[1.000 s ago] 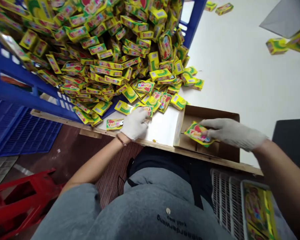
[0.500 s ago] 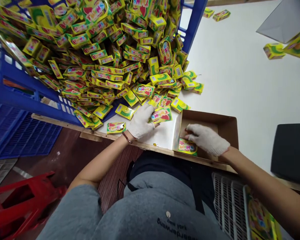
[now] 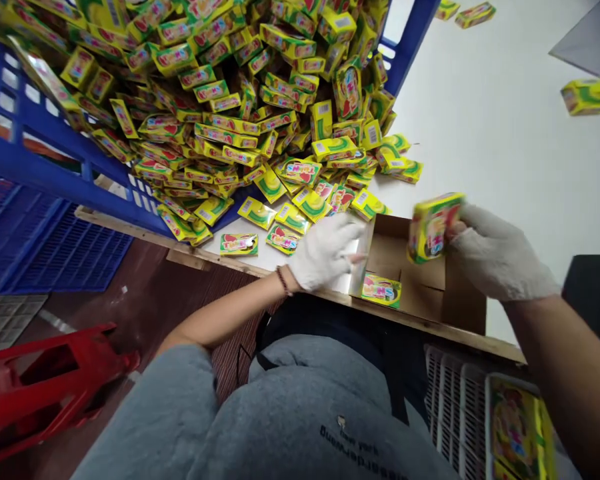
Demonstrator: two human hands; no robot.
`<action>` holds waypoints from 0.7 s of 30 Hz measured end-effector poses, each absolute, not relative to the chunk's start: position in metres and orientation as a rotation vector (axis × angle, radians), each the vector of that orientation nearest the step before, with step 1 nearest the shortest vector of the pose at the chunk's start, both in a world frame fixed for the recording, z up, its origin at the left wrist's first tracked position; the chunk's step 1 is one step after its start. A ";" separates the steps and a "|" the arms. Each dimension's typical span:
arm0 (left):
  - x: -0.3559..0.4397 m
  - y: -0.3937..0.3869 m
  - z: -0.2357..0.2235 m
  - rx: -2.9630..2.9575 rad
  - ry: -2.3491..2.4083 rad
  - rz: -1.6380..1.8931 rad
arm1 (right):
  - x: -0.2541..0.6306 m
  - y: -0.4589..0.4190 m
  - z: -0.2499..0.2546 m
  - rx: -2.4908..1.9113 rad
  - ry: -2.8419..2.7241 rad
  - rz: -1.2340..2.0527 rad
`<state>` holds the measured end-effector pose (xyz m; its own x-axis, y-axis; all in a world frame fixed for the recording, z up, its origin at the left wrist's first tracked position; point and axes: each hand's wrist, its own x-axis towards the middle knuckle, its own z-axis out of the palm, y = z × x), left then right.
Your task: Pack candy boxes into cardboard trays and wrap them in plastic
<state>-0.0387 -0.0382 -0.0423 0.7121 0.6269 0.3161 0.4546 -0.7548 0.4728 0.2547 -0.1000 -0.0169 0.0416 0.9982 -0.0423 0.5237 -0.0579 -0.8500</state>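
Observation:
My right hand (image 3: 503,253), in a white glove, is closed on a small yellow-green printed box (image 3: 434,228), held up above an open cardboard carton (image 3: 465,293). One similar small box (image 3: 381,291) lies flat in the carton's near left corner. Beside the carton's left wall is my left hand (image 3: 330,252), also gloved, slightly blurred, fingers stretched toward the carton and nothing visible in them. Just left of it a small box (image 3: 283,238) lies on the white table, and another small box (image 3: 239,244) lies farther left.
A tilted blue crate (image 3: 45,140) spills a large heap of small boxes (image 3: 230,133) onto the table (image 3: 480,133). A dark object (image 3: 593,300) stands at the right. Below are a red stool (image 3: 55,387) and a pale crate (image 3: 455,400) by printed packaging (image 3: 515,427).
The small box in my left hand is gone from it, and my right hand now holds one. My right hand has risen out of the carton and moved right; my left hand has shifted right.

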 end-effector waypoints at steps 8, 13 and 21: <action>-0.142 -0.006 -0.026 2.637 1.180 -0.402 | 0.233 -0.051 -0.059 -1.965 -2.061 1.207; -0.125 -0.015 -0.038 2.616 1.383 -0.390 | 0.212 -0.054 -0.077 -1.966 -2.289 0.929; -0.097 -0.030 -0.020 2.589 1.276 -0.080 | 0.214 -0.077 -0.059 -1.883 -2.214 0.732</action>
